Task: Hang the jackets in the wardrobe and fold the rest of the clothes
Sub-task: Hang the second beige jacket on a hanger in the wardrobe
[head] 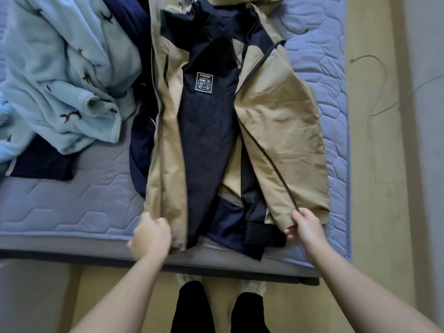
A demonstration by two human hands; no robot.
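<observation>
A tan jacket [276,121] with a navy lining and a square logo patch lies spread open on the mattress [72,203], its hem toward me. My left hand [151,234] grips the bottom corner of the left front panel, blurred by motion. My right hand [304,225] pinches the bottom of the right front panel along its dark zipper edge. A navy garment [43,164] lies partly under the jacket and under a light blue fleece.
A light blue fleece blanket [60,80] with small dark figures is heaped at the left of the bed. The mattress edge runs in front of my feet [221,306]. A thin cable [382,75] lies on the floor at the right.
</observation>
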